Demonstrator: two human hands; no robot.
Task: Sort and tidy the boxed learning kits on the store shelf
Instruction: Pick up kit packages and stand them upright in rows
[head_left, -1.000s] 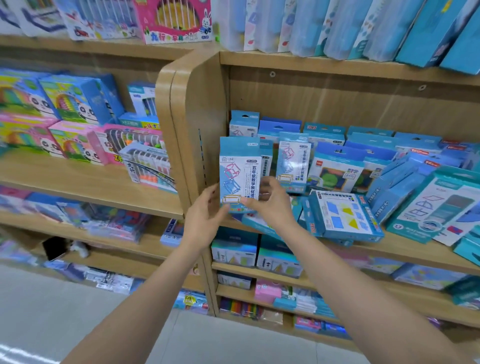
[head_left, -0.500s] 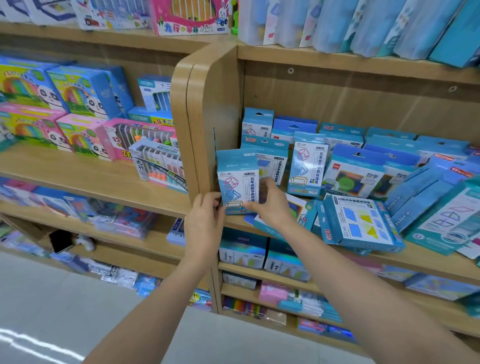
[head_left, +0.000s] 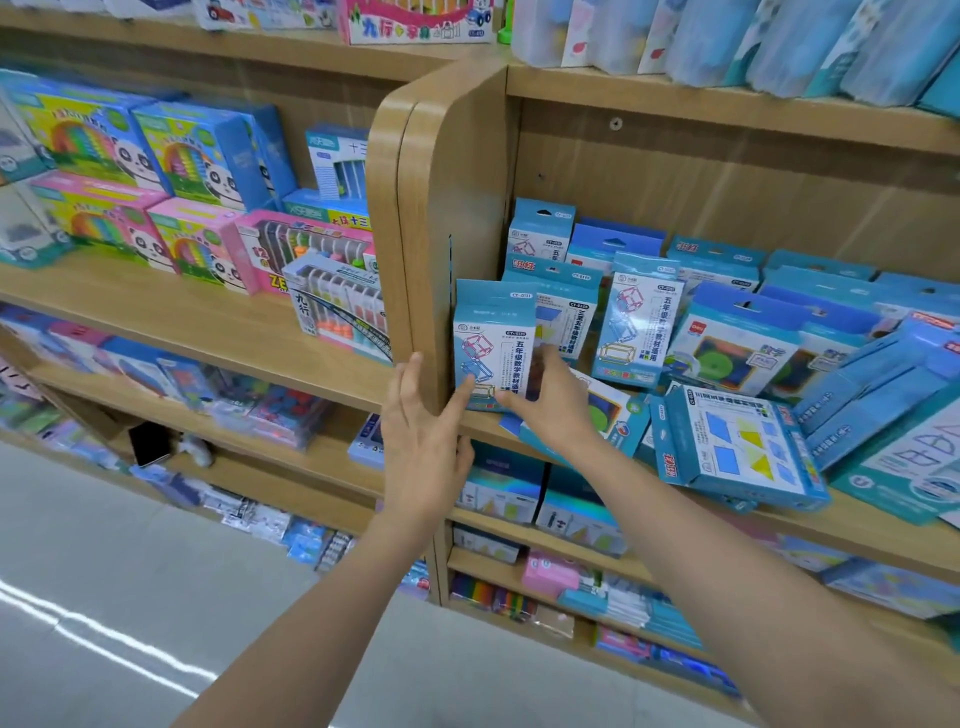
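Blue-fronted, the box (head_left: 493, 343) stands upright at the left end of the shelf (head_left: 857, 519), its left edge against the wooden divider (head_left: 441, 182), with other blue kits (head_left: 636, 322) standing just behind it and to its right. The right hand (head_left: 558, 415) pinches the box's lower right edge, thumb on the front and fingers round the side. The left hand (head_left: 423, 441) is spread, its straight fingers lying up the divider's front edge while its thumb touches the box's lower left corner.
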